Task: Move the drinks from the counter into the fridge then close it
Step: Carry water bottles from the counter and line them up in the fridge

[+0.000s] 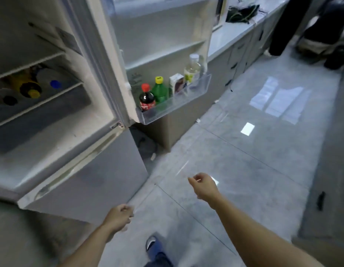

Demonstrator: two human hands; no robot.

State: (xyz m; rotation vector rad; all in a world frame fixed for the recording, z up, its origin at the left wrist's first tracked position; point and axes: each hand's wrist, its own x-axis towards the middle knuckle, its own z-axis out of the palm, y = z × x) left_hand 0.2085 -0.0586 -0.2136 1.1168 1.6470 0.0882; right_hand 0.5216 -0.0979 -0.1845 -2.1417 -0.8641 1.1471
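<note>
- The left hand [120, 218] hangs low before the fridge's closed lower door [94, 182], fingers loosely curled, grasping nothing.
- The right hand [203, 185] is held out over the floor [254, 170], fingers loosely curled too, nothing in it.
- The fridge door [148, 35] stands open; its bottom bin [178, 105] carries a cola bottle [147, 98] at the hinge end, then a green bottle [160, 90], a carton [177, 82] and a clear bottle [192, 69].
- More bottles [30, 85] lie on an inner shelf.
- The counter [230, 33] runs beyond the door.
</note>
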